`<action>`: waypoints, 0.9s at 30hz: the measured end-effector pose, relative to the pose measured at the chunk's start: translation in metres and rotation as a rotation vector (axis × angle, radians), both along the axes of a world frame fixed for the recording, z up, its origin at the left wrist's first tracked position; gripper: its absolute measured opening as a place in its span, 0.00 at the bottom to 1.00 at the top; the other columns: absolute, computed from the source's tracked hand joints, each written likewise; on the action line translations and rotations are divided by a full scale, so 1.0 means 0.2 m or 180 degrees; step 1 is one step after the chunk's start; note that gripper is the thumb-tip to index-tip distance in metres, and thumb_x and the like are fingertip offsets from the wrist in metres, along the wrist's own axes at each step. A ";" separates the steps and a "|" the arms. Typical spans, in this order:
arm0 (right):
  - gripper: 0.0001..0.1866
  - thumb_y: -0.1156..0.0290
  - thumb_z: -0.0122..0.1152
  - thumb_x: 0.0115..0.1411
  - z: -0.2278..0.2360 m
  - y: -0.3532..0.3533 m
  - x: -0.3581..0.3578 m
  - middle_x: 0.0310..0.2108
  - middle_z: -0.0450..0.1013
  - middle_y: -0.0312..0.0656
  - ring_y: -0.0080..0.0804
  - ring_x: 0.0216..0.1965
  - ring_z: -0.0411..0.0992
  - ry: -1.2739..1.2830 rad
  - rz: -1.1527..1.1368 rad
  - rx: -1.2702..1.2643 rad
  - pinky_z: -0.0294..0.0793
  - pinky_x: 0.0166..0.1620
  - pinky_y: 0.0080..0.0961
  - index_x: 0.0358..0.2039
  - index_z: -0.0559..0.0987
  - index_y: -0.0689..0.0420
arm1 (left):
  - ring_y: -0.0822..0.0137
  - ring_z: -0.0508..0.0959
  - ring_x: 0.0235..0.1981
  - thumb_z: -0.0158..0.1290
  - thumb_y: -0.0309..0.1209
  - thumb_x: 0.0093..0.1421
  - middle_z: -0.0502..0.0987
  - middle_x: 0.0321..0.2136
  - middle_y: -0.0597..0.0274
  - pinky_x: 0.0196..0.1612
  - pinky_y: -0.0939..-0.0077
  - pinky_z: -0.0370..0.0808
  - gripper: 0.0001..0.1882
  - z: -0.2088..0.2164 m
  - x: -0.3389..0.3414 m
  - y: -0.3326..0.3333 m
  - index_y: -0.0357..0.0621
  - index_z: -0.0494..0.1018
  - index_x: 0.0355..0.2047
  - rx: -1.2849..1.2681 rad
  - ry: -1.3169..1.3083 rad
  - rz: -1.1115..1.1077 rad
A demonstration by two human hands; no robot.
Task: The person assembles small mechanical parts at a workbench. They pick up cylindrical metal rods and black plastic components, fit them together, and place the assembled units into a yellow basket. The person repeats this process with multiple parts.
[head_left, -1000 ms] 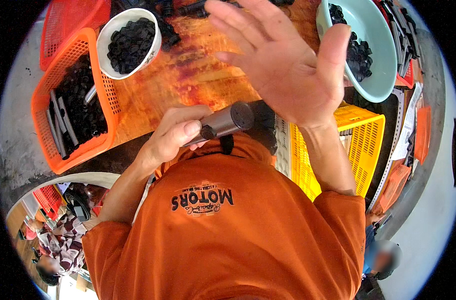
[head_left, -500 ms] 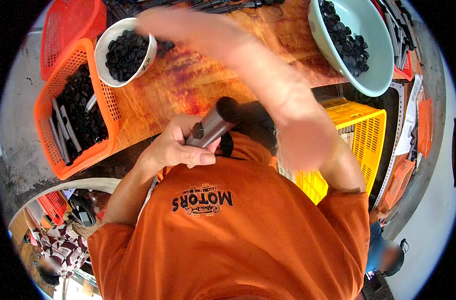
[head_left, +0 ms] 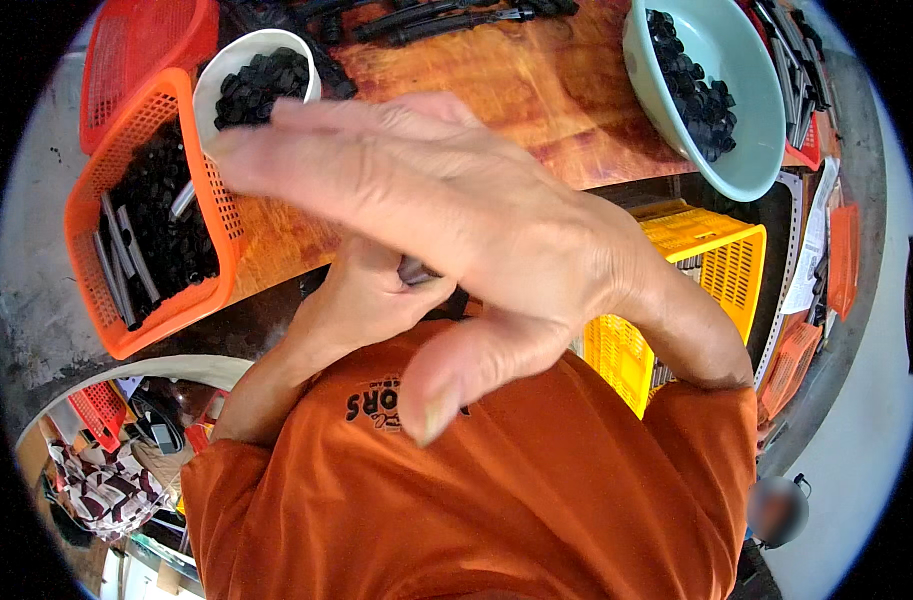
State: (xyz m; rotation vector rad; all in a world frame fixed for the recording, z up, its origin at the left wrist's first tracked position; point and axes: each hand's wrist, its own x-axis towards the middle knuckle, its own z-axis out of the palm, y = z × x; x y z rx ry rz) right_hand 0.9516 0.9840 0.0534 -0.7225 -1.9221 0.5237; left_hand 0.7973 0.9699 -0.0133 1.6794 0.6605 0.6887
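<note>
My left hand (head_left: pixel 361 305) is closed round a dark metal tube (head_left: pixel 414 270); only a short piece of the tube shows, because my right hand covers the rest. Above it, my right hand (head_left: pixel 486 220) is spread, palm down, thumb apart and fingers stretched to the left. Its fingertips overlap the edge of a white bowl (head_left: pixel 206 105) in the picture. Small black plastic caps (head_left: pixel 261 88) fill much of that bowl. Left of it, an orange basket (head_left: pixel 216 190) holds more black pieces and several metal tubes (head_left: pixel 126 250).
A light-blue basin (head_left: pixel 751 160) with black caps stands at the right of the wooden table (head_left: pixel 566 130). Below it is a yellow crate (head_left: pixel 741 260). Black parts (head_left: pixel 446 25) lie along the far edge. A red basket (head_left: pixel 141 60) is at far left. Another person (head_left: pixel 776 515) is at lower right.
My right hand has come back from the white bowl toward me and now spreads over my left hand. The tube, plainly seen before, is mostly hidden.
</note>
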 end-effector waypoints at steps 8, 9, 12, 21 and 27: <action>0.49 0.30 0.33 0.58 -0.04 0.13 -0.01 0.59 0.58 0.59 0.51 0.61 0.58 0.0984 -0.0003 -0.2105 0.58 0.59 0.45 0.64 0.52 0.62 | 0.58 0.80 0.27 0.62 0.24 0.48 0.77 0.25 0.51 0.30 0.69 0.75 0.16 -0.12 0.04 -0.02 0.36 0.71 0.37 0.0153 0.0195 0.0879; 0.50 0.28 0.29 0.57 0.01 0.16 -0.02 0.61 0.56 0.55 0.48 0.63 0.55 0.1613 0.0175 -0.2517 0.57 0.60 0.42 0.65 0.51 0.59 | 0.64 0.79 0.27 0.62 0.24 0.49 0.76 0.25 0.52 0.30 0.72 0.73 0.14 -0.08 0.07 0.00 0.37 0.71 0.36 -0.0037 0.0269 0.0936; 0.49 0.26 0.24 0.56 -0.04 0.20 0.03 0.63 0.56 0.52 0.45 0.62 0.58 0.2967 0.0864 -0.2754 0.56 0.61 0.40 0.66 0.51 0.54 | 0.74 0.71 0.22 0.59 0.25 0.54 0.71 0.23 0.64 0.27 0.77 0.70 0.14 -0.08 0.07 0.03 0.36 0.68 0.38 -0.0128 -0.0090 0.1206; 0.48 0.72 0.72 0.47 -0.12 -0.03 0.05 0.52 0.69 0.49 0.37 0.55 0.67 -0.0210 -0.0464 -0.1748 0.64 0.57 0.35 0.64 0.54 0.60 | 0.73 0.66 0.34 0.51 0.31 0.62 0.65 0.34 0.63 0.37 0.75 0.68 0.21 -0.20 0.05 0.07 0.36 0.57 0.50 -0.0177 -0.0662 0.0765; 0.44 0.79 0.69 0.49 -0.22 -0.08 0.01 0.49 0.71 0.48 0.34 0.51 0.70 -0.0030 -0.0822 -0.1585 0.66 0.56 0.29 0.63 0.55 0.62 | 0.72 0.70 0.35 0.53 0.33 0.60 0.68 0.34 0.60 0.38 0.75 0.70 0.22 -0.21 0.03 0.09 0.36 0.61 0.50 -0.0100 -0.0667 0.0860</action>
